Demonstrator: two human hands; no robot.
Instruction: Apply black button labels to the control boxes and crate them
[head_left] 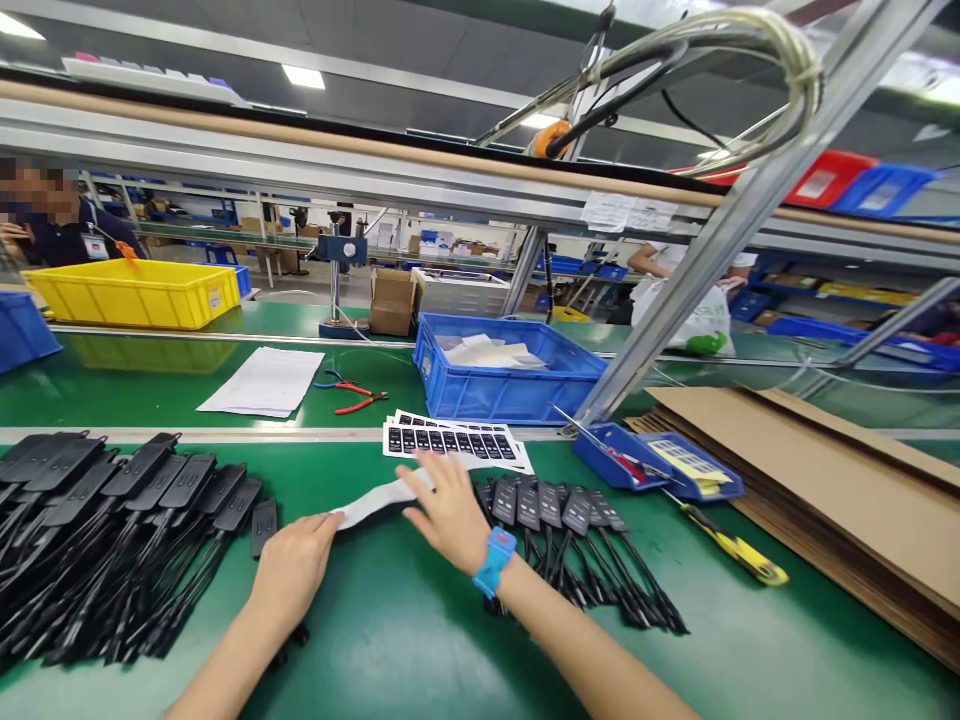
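A white paper strip (379, 499) is pinched at its near end by the thumb and fingers of my left hand (294, 562). My right hand (452, 515), with a blue wristband (495, 563), is open with fingers apart over the strip's far end; whether it touches the strip is unclear. Just beyond those fingers lie printed label sheets (450, 440) with rows of black labels. A black cabled device (264, 527) lies beside my left hand, its cable partly hidden under the wrist. Right of my right hand is a group of black devices with labels (551, 505).
Many black cabled devices (142, 490) are piled at left. Pliers (360, 398), paper sheets (262, 382) and a blue bin (510, 390) sit farther back. At right are a small blue tray (622, 460), a yellow-handled cutter (739, 550) and cardboard sheets (840, 480).
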